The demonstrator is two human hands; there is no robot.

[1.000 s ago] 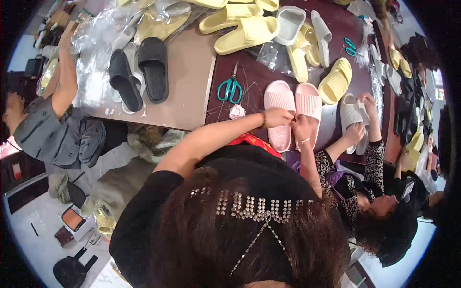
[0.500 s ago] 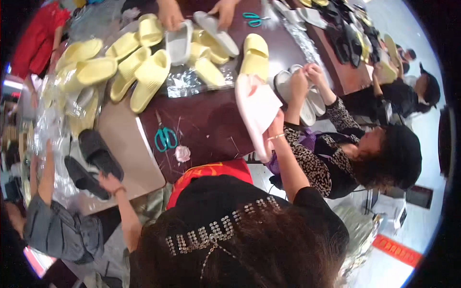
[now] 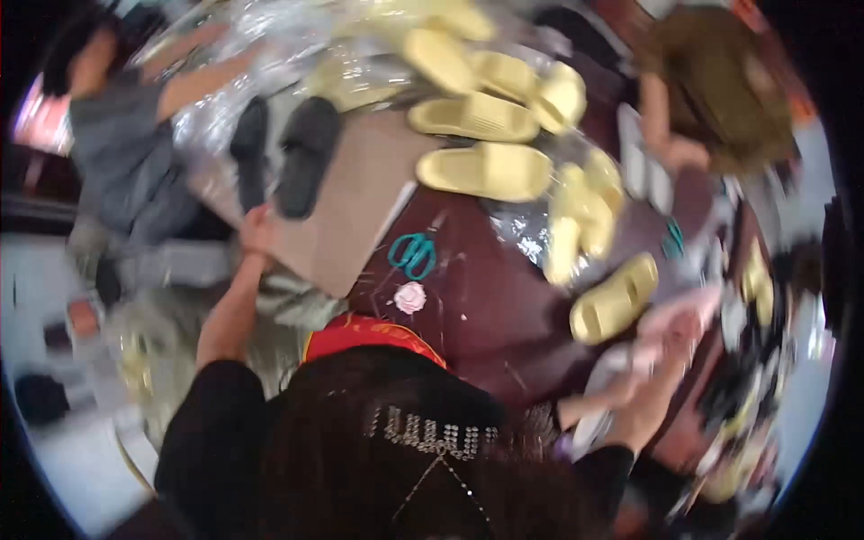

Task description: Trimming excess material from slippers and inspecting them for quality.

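At the tapered ends of two dark slippers (image 3: 308,153), my left hand (image 3: 257,232) touches or nearly touches the left one. Blur hides its fingers. My right hand (image 3: 664,371) reaches out to the right, closed on a pink slipper (image 3: 677,317) that is smeared by motion. A lone yellow slipper (image 3: 616,299) lies on the dark red table to the left of that hand. Straight ahead of me are teal-handled scissors (image 3: 413,256) and a small pale pink flower-shaped piece (image 3: 409,297).
Several yellow slippers (image 3: 486,171) and clear plastic wrap (image 3: 243,63) cover the far side. A co-worker in grey (image 3: 135,157) stands at left, another in brown (image 3: 720,85) at far right. Another person's hand (image 3: 594,407) is beside my right forearm. Second scissors (image 3: 673,238) lie farther right.
The view has swung, so the table appears turned and shifted. My right hand has carried the pink slipper outward to the right. My left hand has drawn back toward the dark slippers' ends.
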